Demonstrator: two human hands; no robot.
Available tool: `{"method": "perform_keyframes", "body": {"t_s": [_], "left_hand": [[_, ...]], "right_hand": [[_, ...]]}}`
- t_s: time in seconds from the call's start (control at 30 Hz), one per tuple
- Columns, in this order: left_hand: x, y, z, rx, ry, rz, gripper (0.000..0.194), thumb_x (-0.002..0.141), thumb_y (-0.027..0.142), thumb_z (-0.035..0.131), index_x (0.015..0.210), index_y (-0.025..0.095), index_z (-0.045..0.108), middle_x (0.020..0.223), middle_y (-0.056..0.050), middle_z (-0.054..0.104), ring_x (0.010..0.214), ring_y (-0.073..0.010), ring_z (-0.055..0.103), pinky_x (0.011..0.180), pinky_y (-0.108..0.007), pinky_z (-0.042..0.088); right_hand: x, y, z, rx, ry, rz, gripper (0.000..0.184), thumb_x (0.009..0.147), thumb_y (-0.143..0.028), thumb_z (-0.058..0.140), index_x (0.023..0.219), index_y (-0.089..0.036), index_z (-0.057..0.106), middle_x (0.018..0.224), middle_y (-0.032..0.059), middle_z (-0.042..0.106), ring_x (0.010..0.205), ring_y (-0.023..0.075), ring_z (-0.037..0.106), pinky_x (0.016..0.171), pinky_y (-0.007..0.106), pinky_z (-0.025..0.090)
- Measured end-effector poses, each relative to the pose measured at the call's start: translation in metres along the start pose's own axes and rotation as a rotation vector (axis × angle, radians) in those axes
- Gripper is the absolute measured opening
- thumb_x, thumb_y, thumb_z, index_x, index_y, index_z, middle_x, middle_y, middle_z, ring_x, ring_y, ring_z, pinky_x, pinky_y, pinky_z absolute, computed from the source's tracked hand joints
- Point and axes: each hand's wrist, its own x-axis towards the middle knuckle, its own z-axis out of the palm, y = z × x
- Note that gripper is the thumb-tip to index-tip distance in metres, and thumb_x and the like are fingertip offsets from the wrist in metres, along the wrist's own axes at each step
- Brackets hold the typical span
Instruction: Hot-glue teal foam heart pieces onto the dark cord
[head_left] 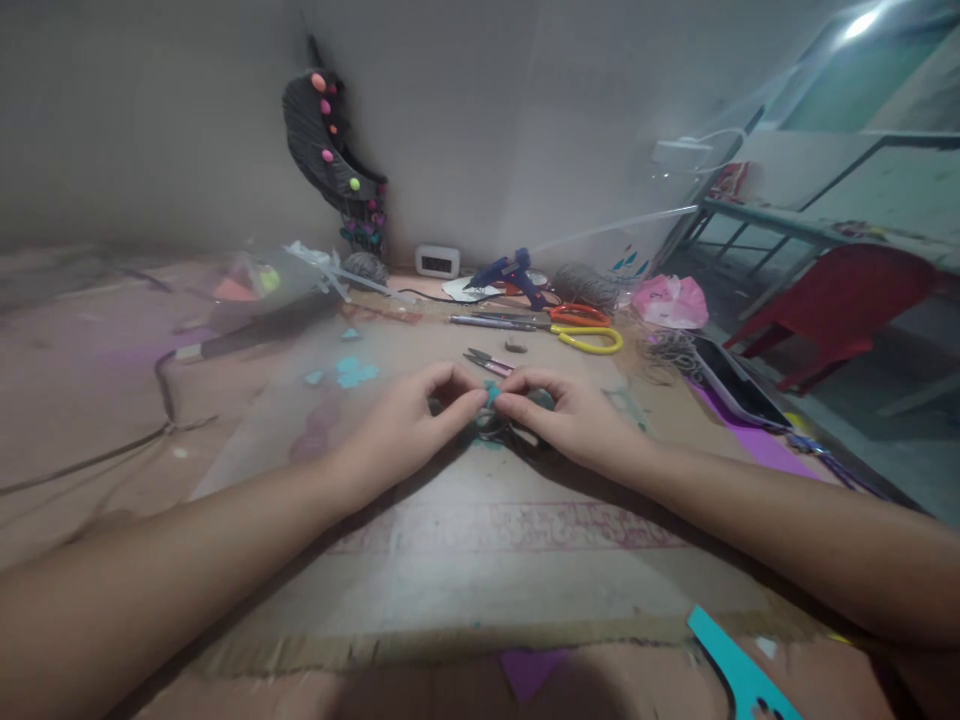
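Between both hands is a small teal piece [492, 391], pinched at its two sides by thumbs and forefingers. My left hand [427, 410] is closed on its left edge, and my right hand [566, 412] grips the right edge. Dark strands or cord lie right under the fingers, partly hidden, so their shape is unclear. Just beyond the fingertips are small thread snips [489, 361]. Several teal cut-outs [355, 372] rest on the board to the left of my left hand.
Scissors with a yellow handle [589, 338], a blue glue gun [514, 277] and a small digital clock [437, 262] stand toward the wall. At right lies a phone [739, 382]. A teal sheet scrap [739, 665] is at the front edge. A dark crescent decoration [319, 135] hangs on the wall.
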Motion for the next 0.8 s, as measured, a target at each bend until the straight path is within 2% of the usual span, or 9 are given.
{"method": "perform_keyframes", "body": {"t_s": [0.13, 0.3, 0.53, 0.8], "left_hand": [[-0.0007, 0.0023, 0.0009, 0.002, -0.024, -0.008, 0.019, 0.088, 0.037, 0.061, 0.093, 0.020, 0.068, 0.089, -0.001, 0.072, 0.081, -0.0163, 0.063, 0.074, -0.025, 0.049], [-0.0016, 0.0019, 0.0019, 0.044, -0.020, -0.017, 0.017, 0.088, 0.034, 0.059, 0.084, 0.019, 0.066, 0.082, 0.000, 0.071, 0.077, -0.0156, 0.063, 0.070, -0.024, 0.048], [-0.0014, 0.0044, 0.0036, 0.105, 0.019, 0.030, 0.012, 0.084, 0.031, 0.061, 0.085, 0.020, 0.065, 0.080, 0.000, 0.070, 0.073, -0.0149, 0.061, 0.069, -0.025, 0.047], [0.0001, 0.0032, 0.0006, 0.065, 0.007, -0.020, 0.016, 0.086, 0.031, 0.057, 0.078, 0.019, 0.063, 0.077, 0.001, 0.068, 0.072, -0.0149, 0.060, 0.067, -0.024, 0.046]], "right_hand": [[-0.0001, -0.0004, -0.0006, -0.010, 0.020, 0.008, 0.018, 0.088, -0.033, 0.060, 0.080, -0.019, 0.069, 0.079, 0.0011, 0.071, 0.076, 0.0152, 0.063, 0.072, 0.027, 0.046], [0.0003, 0.0003, -0.0003, -0.016, 0.017, -0.019, 0.018, 0.087, -0.034, 0.062, 0.080, -0.019, 0.069, 0.080, 0.0018, 0.072, 0.077, 0.0160, 0.064, 0.073, 0.028, 0.047], [0.0003, -0.0009, 0.0012, -0.032, 0.017, -0.037, 0.017, 0.087, -0.032, 0.062, 0.077, -0.020, 0.069, 0.078, 0.0007, 0.072, 0.076, 0.0154, 0.064, 0.071, 0.027, 0.047], [-0.0001, -0.0014, 0.0015, 0.006, 0.000, -0.023, 0.017, 0.088, -0.031, 0.058, 0.082, -0.018, 0.069, 0.079, 0.0012, 0.072, 0.075, 0.0151, 0.063, 0.071, 0.026, 0.046]]}}
